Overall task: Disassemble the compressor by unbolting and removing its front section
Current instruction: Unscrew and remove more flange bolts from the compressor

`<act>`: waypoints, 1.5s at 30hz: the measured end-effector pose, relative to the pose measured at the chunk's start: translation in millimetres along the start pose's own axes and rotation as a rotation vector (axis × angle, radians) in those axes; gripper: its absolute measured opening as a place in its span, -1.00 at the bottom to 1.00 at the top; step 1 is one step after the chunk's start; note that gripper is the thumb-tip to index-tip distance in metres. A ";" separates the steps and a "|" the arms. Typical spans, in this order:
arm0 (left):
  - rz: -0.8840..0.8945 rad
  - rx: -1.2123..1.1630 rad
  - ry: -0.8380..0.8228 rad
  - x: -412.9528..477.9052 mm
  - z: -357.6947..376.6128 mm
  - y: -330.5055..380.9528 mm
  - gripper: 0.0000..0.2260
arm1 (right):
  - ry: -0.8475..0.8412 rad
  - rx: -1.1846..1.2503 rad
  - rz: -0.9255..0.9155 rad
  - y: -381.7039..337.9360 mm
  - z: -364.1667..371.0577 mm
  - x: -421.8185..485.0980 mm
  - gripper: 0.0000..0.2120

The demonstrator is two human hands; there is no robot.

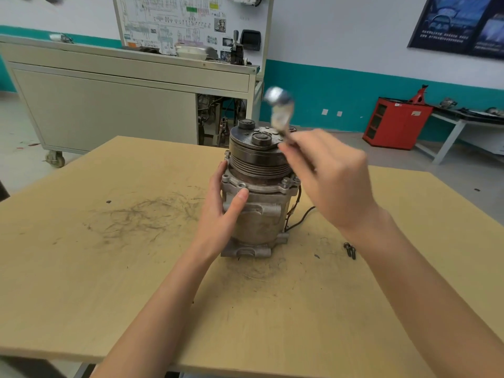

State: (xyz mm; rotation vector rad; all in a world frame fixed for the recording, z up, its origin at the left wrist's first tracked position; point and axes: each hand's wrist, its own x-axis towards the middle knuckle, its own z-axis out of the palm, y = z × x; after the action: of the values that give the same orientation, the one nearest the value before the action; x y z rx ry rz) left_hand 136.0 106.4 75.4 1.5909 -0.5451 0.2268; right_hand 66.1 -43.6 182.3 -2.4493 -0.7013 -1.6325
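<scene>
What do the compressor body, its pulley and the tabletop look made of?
Compressor body: probably cast aluminium, dull grey with a rough, grimy skin. Pulley: likely steel, dark, with grooved ribs and some rusty brown. Tabletop: wood or laminate board, pale tan, matte, scuffed with dark scratch marks.

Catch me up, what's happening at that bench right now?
A person has the compressor standing upright on the wooden table, pulley end up. The left hand steadies its body, while the right hand holds a ratchet wrench, blurred, raised above the pulley. Two loose bolts lie on the table to the right; the front section is still on.
</scene>
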 end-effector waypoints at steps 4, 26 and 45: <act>0.011 0.009 0.008 0.7 0.3 -0.8 -0.40 | -0.065 -0.176 -0.143 -11.8 14.6 -7.7 -0.72; -0.001 -0.046 -0.002 0.7 1.1 0.9 -0.33 | 0.042 0.492 0.103 6.9 15.5 -66.8 -0.82; -0.025 -0.042 -0.010 -1.1 0.0 2.9 -0.35 | -0.137 1.547 1.182 84.2 20.2 -25.0 -0.72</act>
State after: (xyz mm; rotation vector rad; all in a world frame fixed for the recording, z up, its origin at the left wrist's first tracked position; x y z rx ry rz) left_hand 133.7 106.6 77.4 1.5581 -0.5341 0.1870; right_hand 112.1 -119.1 164.6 -1.1975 -0.1733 -0.1572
